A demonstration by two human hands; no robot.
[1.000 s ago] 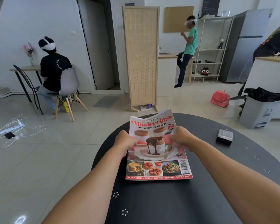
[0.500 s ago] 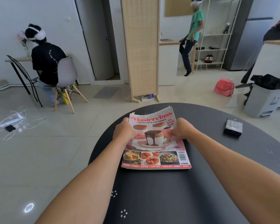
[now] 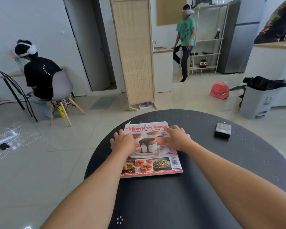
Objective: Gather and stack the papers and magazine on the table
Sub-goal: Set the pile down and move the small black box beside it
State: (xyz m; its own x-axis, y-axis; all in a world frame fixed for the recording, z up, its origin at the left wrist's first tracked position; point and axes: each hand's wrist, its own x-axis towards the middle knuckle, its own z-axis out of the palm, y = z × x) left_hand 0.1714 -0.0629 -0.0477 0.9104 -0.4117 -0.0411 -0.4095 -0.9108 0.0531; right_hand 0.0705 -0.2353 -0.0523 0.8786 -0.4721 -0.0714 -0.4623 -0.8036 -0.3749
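Observation:
A cookbook magazine (image 3: 151, 156) with a pink cover and a chocolate dessert photo lies flat on the dark round table (image 3: 172, 204), near its left edge. White paper edges (image 3: 162, 122) peek out under its far end. My left hand (image 3: 123, 142) rests flat on the cover's left side, fingers spread. On the cover's upper right part lies my right hand (image 3: 177, 138), also flat with fingers apart. Neither hand grips the magazine.
A small dark box (image 3: 222, 132) sits on the table to the right. Beyond the table stand a wicker screen (image 3: 134, 53), a grey bin (image 3: 261, 100) and a pink bag (image 3: 220, 90). One person sits at the left, another stands at the back.
The magazine, held tilted up by both hands before, now lies flat on the table. Both hands let go of its sides and opened flat on the cover.

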